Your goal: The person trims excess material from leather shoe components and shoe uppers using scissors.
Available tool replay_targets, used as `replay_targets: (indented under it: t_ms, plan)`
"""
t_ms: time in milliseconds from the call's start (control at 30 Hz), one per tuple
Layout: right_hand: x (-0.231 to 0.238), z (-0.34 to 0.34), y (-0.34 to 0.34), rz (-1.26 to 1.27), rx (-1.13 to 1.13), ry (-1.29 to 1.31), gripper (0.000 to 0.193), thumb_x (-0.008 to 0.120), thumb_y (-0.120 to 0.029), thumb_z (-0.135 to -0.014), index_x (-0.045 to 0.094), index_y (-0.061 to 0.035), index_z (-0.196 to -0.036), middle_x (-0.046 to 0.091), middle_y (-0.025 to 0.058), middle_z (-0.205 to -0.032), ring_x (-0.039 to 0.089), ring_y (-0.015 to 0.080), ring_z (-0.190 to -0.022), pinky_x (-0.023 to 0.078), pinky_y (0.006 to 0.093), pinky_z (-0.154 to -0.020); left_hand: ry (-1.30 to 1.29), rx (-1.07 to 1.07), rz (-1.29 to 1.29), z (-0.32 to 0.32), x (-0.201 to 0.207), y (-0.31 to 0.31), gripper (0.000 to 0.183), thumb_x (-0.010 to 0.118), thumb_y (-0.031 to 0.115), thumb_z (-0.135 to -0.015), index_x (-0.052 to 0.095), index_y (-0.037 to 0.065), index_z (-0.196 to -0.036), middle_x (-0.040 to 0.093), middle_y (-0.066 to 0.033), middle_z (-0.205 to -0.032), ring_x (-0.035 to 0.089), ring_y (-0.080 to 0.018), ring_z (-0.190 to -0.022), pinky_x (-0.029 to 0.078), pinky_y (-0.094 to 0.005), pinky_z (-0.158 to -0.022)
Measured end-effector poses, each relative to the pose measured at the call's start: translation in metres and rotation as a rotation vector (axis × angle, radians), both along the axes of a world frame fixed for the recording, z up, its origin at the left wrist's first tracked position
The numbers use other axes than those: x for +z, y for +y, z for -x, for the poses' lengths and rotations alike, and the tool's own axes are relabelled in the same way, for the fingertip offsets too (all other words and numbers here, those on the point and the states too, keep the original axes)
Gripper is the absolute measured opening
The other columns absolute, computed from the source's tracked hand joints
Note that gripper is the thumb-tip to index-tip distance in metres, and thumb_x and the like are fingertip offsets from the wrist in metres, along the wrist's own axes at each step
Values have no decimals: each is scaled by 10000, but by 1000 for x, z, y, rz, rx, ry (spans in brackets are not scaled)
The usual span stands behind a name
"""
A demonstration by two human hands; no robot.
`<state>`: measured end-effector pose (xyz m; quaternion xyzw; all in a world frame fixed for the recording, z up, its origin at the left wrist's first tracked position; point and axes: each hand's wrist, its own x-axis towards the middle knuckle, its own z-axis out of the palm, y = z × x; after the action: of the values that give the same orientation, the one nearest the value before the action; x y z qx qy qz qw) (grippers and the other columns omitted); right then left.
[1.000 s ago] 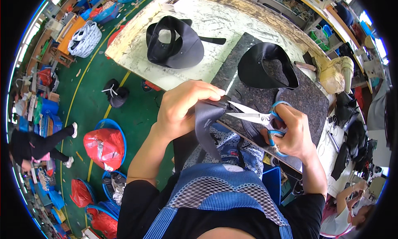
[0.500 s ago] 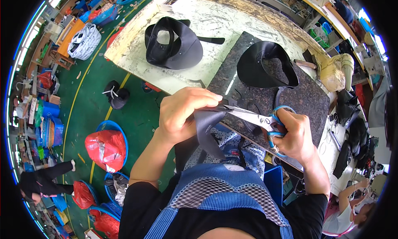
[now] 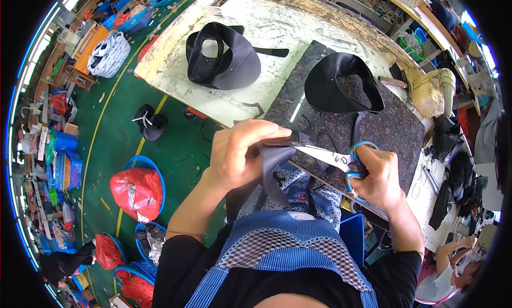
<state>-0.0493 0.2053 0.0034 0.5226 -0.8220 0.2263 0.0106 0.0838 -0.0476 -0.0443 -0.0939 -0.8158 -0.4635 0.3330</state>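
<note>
My left hand (image 3: 234, 152) is closed on a black leather-like piece (image 3: 275, 172), thumb and fingers pinching its upper edge; its lower end hangs in a curved flap above my lap. In my right hand (image 3: 380, 175) are scissors (image 3: 335, 157) with blue handles, my fingers through the loops. Their blades point left and meet the piece's edge just beside my left fingertips; the tips are partly hidden by the black material. Beyond my hands, a curved black visor-like piece (image 3: 341, 89) rests on a dark stone slab (image 3: 392, 132). A similar black piece with a strap (image 3: 234, 65) lies farther left.
The worn white table (image 3: 277, 25) has a raised wooden edge. A thin black offcut (image 3: 253, 108) lies at its near edge. Right of the slab are a wooden-handled tool (image 3: 392, 82) and black scraps (image 3: 453, 169). Blue baskets with red bags (image 3: 137, 193) stand on the green floor.
My left hand and the black piece have shifted slightly right and down. The scissor handles have drawn a little closer together. A person at the lower left has moved down the picture.
</note>
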Motion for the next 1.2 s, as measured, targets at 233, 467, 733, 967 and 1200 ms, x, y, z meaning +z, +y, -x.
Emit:
replay_targets:
  t_ms: [233, 467, 733, 967, 1200]
  plan:
    - [6, 1, -2, -11, 21, -10, 285, 704, -80, -547, 568, -28, -792, 553, 105, -618, 608, 299, -559, 475, 374, -503, 259, -23, 122, 11, -2, 0, 723, 817, 24, -729, 398, -21, -1317, 730, -157, -946, 732, -255, -811, 593, -317, -653]
    - [10, 5, -8, -27, 80, -3, 290, 721, -103, -553, 567, -29, -787, 547, 108, -609, 601, 309, -547, 470, 383, -507, 16, -143, 225, 8, 8, 3, 992, 807, 30, -762, 139, -16, -1492, 728, -187, -972, 719, -289, -890, 548, -357, -804]
    - [9, 6, -11, -67, 84, -94, 275, 720, -101, -561, 558, -26, -771, 546, 126, -614, 600, 328, -559, 466, 394, -511, -90, -117, 157, 8, 7, 3, 1026, 806, 7, -746, 113, -60, -1499, 736, -140, -946, 716, -242, -874, 536, -339, -815]
    - [-13, 4, -1, -5, -12, -215, 258, 771, -89, -648, 524, -24, -687, 533, 134, -582, 553, 317, -489, 429, 364, -477, -276, -56, 43, 3, 25, -6, 917, 754, -35, -761, 200, -3, -1491, 746, -95, -920, 726, -205, -871, 524, -281, -791]
    - [-20, 17, 14, 217, -392, -583, 308, 760, -155, -806, 518, -34, -660, 441, -50, -552, 372, 25, -538, 267, 237, -466, -423, 588, 714, 60, 68, -133, 265, 724, 265, -806, 704, 93, -1007, 702, -96, -847, 664, -291, -730, 517, -384, -689]
